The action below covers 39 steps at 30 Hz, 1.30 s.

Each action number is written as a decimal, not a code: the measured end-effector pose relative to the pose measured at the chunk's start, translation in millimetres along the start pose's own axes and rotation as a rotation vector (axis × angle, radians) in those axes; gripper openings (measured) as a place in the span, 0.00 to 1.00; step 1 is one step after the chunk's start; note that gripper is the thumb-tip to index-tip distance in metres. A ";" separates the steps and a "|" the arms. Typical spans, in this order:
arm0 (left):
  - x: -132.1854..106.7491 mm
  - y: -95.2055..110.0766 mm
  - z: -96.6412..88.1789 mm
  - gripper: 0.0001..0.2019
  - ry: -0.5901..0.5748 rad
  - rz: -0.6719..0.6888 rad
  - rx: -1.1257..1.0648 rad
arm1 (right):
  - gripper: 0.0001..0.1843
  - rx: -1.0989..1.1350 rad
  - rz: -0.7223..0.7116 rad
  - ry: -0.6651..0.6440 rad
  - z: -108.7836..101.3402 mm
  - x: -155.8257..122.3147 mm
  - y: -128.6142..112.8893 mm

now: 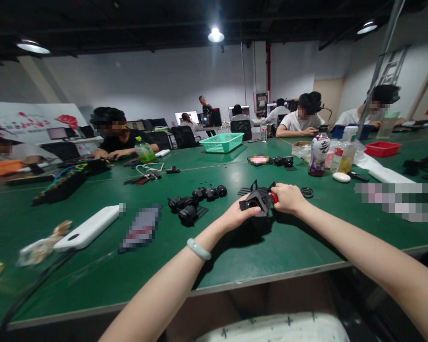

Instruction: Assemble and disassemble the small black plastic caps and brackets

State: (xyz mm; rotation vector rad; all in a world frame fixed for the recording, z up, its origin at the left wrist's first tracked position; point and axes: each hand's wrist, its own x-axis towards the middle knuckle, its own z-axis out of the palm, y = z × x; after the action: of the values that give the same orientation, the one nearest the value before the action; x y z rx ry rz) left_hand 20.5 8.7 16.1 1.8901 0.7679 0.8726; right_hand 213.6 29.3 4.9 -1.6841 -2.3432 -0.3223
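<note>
My left hand (237, 214) is closed around a black angular plastic device (259, 198), its thumb lying across the near side. The device is held just above the green table and has a dark round opening facing me. My right hand (287, 198) is a fist at the device's right side, wrapped round a small red-and-black piece (273, 198). I cannot tell whether that piece is a tool or part of the device. Several black device parts (189, 214) lie on the table left of my hands. A black ring-like coil (307, 192) rests beyond my right wrist.
A white power strip (89, 229) and a greyish packet (141, 229) lie to the left. A mint basket (221, 143) stands farther back. Drink bottles (318, 154), a white round case (341, 177) and a red tray (383, 148) are right. Several people sit around the table.
</note>
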 end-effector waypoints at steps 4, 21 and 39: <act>0.3 -1.0 3.0 0.21 0.040 -0.006 -0.113 | 0.12 0.006 0.004 0.014 0.5 0.1 -2.0; -4.8 -8.5 7.1 0.17 0.294 0.081 0.094 | 0.12 0.066 0.015 -0.006 8.3 -0.1 -12.5; -7.5 -3.5 10.0 0.16 0.335 0.170 0.280 | 0.12 0.065 -0.001 0.032 11.1 -0.3 -13.1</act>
State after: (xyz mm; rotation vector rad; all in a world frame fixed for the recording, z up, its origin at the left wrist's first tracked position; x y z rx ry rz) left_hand 23.9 -0.4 7.5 2.1043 0.9823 1.2646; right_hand 200.6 28.4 -6.2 -1.6356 -2.3066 -0.2680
